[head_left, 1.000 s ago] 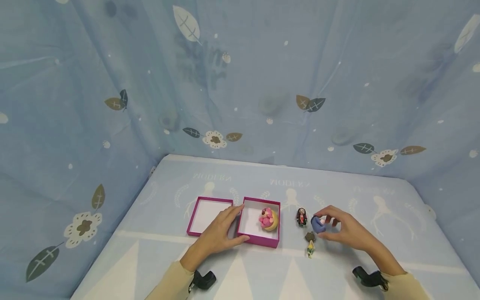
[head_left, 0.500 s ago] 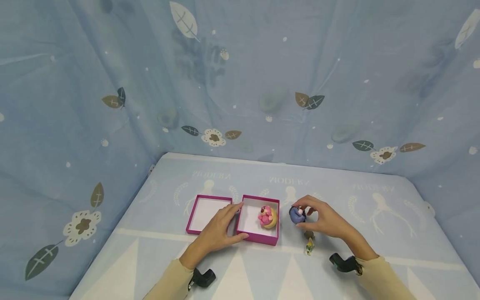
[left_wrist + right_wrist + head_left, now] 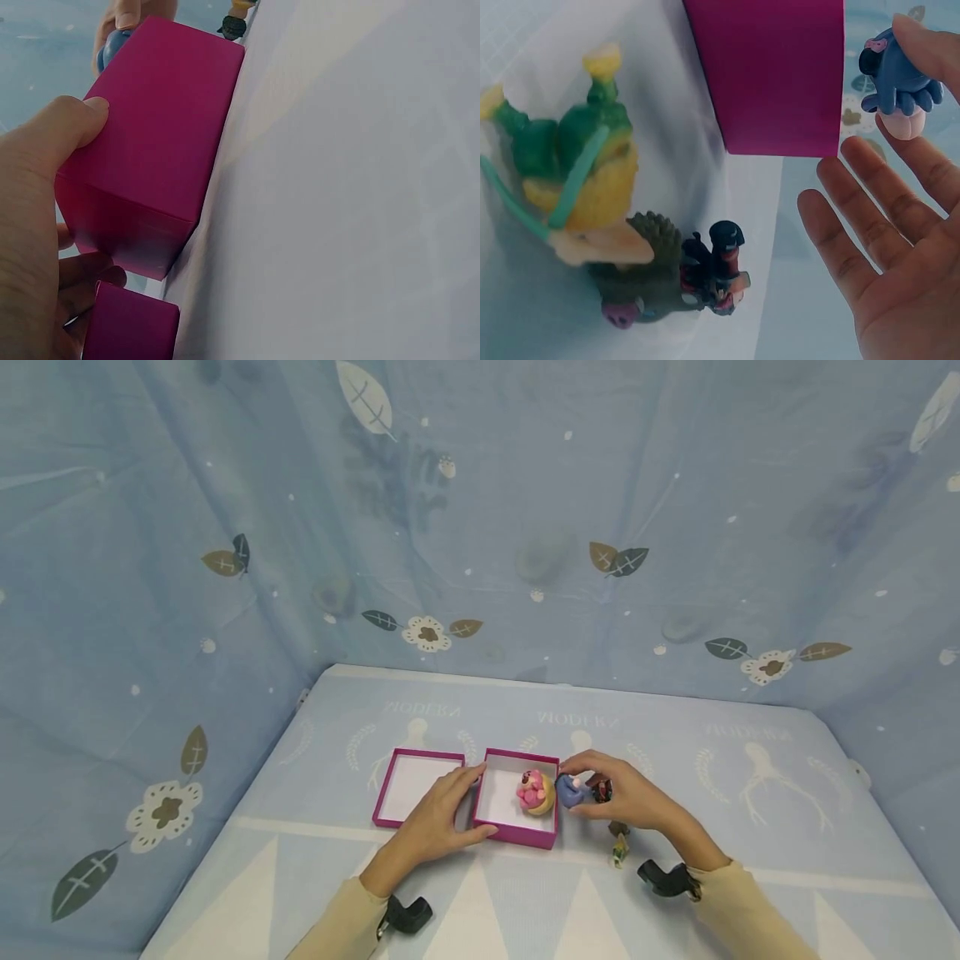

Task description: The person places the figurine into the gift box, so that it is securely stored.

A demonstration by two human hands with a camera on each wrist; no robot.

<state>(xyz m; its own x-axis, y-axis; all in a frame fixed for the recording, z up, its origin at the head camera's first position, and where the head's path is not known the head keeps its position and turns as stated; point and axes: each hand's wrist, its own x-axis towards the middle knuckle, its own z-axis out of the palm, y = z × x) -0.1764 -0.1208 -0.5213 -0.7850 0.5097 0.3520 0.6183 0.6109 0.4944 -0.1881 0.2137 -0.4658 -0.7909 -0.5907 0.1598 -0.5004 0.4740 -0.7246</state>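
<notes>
Here, the right grip pinches a blue figurine, three fingers extended.

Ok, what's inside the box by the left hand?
A pink toy with a yellow piece, toward the box's right side; white floor shows to their left. Whatever is beneath them is covered, and the near wall's inner face is hidden.

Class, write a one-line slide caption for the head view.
Left grip holds a box with a pink toy inside; right grip pinches a blue toy nearby.
</notes>
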